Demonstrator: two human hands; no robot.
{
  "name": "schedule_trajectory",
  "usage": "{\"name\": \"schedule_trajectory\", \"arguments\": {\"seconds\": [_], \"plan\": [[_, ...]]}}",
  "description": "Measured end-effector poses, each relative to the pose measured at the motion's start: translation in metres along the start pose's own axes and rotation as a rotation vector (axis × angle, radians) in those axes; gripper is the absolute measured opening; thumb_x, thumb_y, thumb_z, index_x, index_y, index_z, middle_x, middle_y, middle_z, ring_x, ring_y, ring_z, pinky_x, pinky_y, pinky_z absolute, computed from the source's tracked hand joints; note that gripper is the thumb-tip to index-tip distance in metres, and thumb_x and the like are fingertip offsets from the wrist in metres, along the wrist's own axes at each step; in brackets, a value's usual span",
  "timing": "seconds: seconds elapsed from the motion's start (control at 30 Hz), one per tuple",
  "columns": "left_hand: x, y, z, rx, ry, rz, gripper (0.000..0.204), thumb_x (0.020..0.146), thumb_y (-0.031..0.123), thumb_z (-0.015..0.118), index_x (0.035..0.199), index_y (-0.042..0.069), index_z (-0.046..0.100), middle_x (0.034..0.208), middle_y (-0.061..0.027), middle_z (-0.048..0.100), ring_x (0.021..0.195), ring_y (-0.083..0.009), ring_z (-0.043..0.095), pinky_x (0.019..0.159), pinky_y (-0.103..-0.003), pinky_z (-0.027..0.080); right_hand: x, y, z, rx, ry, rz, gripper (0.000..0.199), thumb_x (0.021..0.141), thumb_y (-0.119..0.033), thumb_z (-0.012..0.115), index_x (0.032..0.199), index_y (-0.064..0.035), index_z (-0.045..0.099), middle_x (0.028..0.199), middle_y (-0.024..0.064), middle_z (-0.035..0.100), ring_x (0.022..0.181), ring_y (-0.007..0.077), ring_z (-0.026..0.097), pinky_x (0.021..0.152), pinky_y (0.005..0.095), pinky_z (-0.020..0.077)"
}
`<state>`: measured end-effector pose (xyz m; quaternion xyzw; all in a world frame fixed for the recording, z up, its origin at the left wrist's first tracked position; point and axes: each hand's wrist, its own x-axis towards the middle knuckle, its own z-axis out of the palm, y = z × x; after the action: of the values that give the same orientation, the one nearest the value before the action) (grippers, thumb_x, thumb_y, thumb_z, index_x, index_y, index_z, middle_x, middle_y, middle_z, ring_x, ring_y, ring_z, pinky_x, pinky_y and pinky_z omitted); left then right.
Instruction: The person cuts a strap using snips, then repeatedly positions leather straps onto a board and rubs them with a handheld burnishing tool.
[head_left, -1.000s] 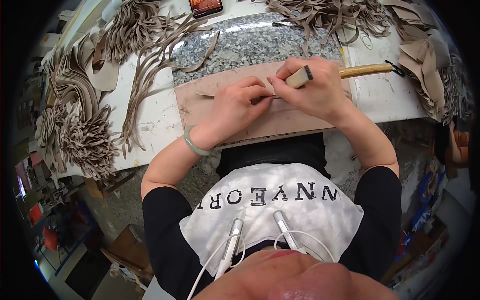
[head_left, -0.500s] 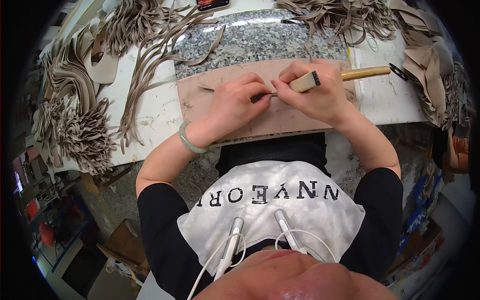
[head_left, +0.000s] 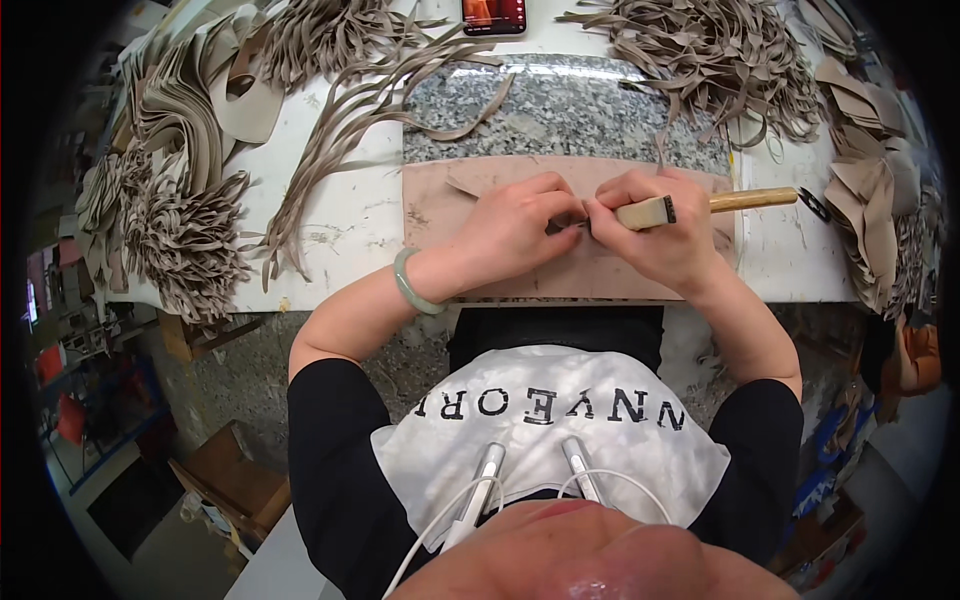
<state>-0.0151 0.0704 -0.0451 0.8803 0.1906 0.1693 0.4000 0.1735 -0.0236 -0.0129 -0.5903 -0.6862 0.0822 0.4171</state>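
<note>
Both hands meet fingertip to fingertip over a pinkish-tan board [head_left: 440, 225] at the table's near edge. My left hand [head_left: 525, 225] has thumb and fingers pinched together; what sits between them is too small to make out. A thin taupe strip [head_left: 462, 187] pokes out beyond its knuckles. In my right hand [head_left: 672, 235], the fingers are closed around a cream-coloured flat brush [head_left: 645, 213] whose dark end points right. Another taupe strip [head_left: 661, 155] shows just behind that hand. A round wooden handle [head_left: 755, 200] extends to the right past it; its other end is hidden.
Behind the board lies a speckled granite slab [head_left: 560, 110]. Loose taupe strips [head_left: 330, 150] trail left of it. Bundled strips [head_left: 185, 235] and stacked cut pieces [head_left: 175, 110] crowd the left; more bundles [head_left: 720, 65] lie back right. A phone [head_left: 493, 15] is at the far edge.
The view has shifted, so the table sits lower and further right and more of the phone shows. Both hands stay together over the same part of the board, with the brush still in the right.
</note>
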Motion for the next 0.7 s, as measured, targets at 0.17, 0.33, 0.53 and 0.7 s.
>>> {"name": "schedule_trajectory", "arguments": {"seconds": [0.17,0.33,0.53,0.7], "plan": [[-0.005,-0.003,-0.005,0.011,-0.002,-0.011,0.015,0.083,0.012,0.078,0.097,0.006,0.076,0.096,-0.0062,0.070,0.081,-0.0261,0.070,0.071,-0.036,0.056,0.001,-0.005,0.001,-0.035,-0.002,-0.037,0.018,0.077,-0.015,0.081,0.071,-0.0145,0.065,0.064,-0.0040,0.069,0.053,0.0178,0.063,0.054,0.0315,0.0425],[-0.009,-0.007,-0.001,0.034,0.063,0.027,0.012,0.083,0.012,0.079,0.093,0.007,0.077,0.091,-0.0049,0.070,0.080,-0.0251,0.070,0.070,-0.035,0.056,0.000,0.001,0.003,-0.028,0.007,-0.022,0.018,0.078,-0.015,0.082,0.071,-0.0137,0.066,0.063,-0.0029,0.069,0.053,0.0186,0.064,0.054,0.0316,0.0451],[-0.004,-0.011,-0.005,0.225,0.153,0.177,0.010,0.079,0.015,0.082,0.087,0.011,0.078,0.089,0.0018,0.070,0.093,-0.0226,0.062,0.084,-0.040,0.048,0.009,-0.006,-0.005,0.026,0.012,0.079,0.016,0.078,-0.014,0.083,0.071,-0.0120,0.068,0.060,-0.0011,0.067,0.050,0.0207,0.063,0.053,0.0318,0.0476],[-0.005,-0.017,-0.003,0.157,0.111,0.084,0.011,0.078,0.016,0.083,0.087,0.012,0.078,0.088,0.0042,0.070,0.097,-0.0197,0.059,0.093,-0.042,0.037,0.001,0.002,0.010,0.059,0.092,-0.013,0.017,0.078,-0.015,0.083,0.072,-0.0135,0.067,0.060,-0.0027,0.067,0.049,0.0189,0.062,0.053,0.0309,0.0451]]}}
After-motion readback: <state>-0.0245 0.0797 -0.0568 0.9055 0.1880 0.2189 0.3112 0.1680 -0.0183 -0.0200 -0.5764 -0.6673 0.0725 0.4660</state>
